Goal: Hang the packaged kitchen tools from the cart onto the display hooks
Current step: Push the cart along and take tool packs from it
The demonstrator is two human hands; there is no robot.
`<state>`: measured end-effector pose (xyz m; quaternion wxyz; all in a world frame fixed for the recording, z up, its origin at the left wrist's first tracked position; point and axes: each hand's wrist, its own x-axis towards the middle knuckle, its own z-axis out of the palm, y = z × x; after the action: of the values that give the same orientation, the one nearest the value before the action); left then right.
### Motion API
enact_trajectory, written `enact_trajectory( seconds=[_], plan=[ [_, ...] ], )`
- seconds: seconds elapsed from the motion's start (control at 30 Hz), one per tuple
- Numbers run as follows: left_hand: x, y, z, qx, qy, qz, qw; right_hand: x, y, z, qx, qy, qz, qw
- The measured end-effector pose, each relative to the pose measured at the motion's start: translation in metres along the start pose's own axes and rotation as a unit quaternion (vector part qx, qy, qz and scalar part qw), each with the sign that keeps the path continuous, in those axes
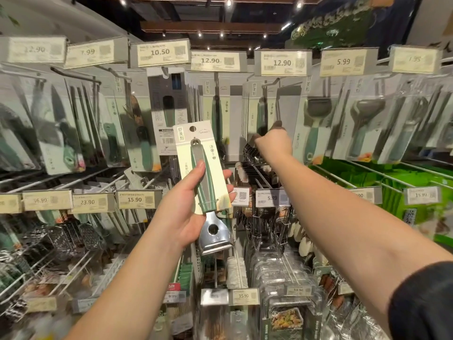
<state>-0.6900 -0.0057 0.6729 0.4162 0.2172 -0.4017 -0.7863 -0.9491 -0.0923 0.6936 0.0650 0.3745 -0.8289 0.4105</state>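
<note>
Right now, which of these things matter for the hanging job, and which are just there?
In the job:
- carded tool, held by left hand
- right hand at hanging packs

Just there:
- price tags
- green boxes
- wire racks

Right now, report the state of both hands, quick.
Left hand: grips a carded green-handled kitchen tool.
Right hand: fingers curled at the hanging packages; any grip is hidden.

left forearm (127,278): bare | right arm (343,217): dark sleeve (424,305) pushed up
</note>
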Motion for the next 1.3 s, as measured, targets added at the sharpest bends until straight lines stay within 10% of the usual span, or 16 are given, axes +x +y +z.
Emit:
enact_trajectory(
  seconds=[0.47, 0.7, 1.3],
  plan=[
    [-0.003, 0.002, -0.002, 0.007, 0.011, 0.001, 1.000, -0.009, -0.004, -0.006, -0.027, -0.051, 0.030, 0.998],
    [0.003, -0.006, -0.003, 0.038, 0.010, 0.009, 0.999, -0.084, 0.013, -0.033, 0.132, -0.053, -0.043, 0.989],
    [0.040, -0.015, 0.019, 0.124, 0.001, 0.029, 0.992, -0.171, 0.017, -0.043, 0.387, -0.300, -0.046, 0.871]
  ],
)
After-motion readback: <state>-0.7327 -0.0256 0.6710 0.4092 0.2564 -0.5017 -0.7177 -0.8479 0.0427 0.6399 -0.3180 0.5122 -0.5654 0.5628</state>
